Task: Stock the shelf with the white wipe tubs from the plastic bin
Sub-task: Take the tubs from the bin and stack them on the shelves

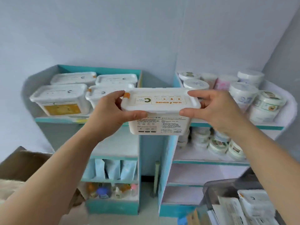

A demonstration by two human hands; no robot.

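We observe one white wipe tub (160, 111) held upright in the air, between the left shelf unit (87, 120) and the right shelf unit (269, 127), level with their top shelves. Our left hand (113, 114) has its grip closed on the tub's left end, thumb under the lid rim and fingers over the far edge. Our right hand (215, 109) grips the right end in the same manner. Four like tubs (61, 99) stand on the top of the left unit, in two rows. Round white canisters (243, 93) fill the right unit's top. The plastic bin (227, 187), lower right, holds further tubs (254, 202).
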